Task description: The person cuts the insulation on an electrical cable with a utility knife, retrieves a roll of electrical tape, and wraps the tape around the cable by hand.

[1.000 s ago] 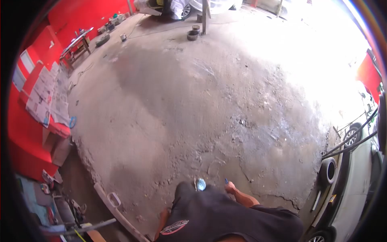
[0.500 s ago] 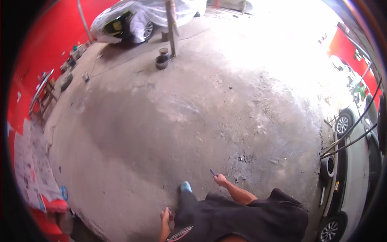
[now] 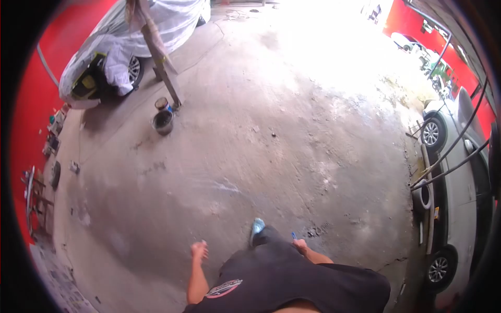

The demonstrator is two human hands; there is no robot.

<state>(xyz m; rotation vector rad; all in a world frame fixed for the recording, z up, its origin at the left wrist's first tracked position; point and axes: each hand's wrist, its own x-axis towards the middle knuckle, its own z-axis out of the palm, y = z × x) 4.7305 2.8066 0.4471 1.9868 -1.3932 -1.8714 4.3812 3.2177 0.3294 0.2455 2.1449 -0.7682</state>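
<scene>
My left hand [image 3: 199, 250] hangs out over the concrete floor, its fingers loosely apart with nothing between them. On the other side of my body, my right hand [image 3: 300, 244] is closed round a small blue object [image 3: 294, 236], of which only the tip shows. Between the hands, a light blue shoe [image 3: 258, 226] shows under my dark trouser leg. Neither hand touches anything else.
A car under plastic sheeting [image 3: 172, 26] stands at the upper left, near a wooden post [image 3: 156, 49] and a dark bucket [image 3: 163, 122]. A silver car [image 3: 459, 208] and an upright tyre [image 3: 421, 195] line the right side. Papers [image 3: 57, 281] lie at the lower left.
The view has moved forward over the floor, bringing the covered car, post and bucket closer. My left hand has swung out into fuller view. The blue object remains in my right hand.
</scene>
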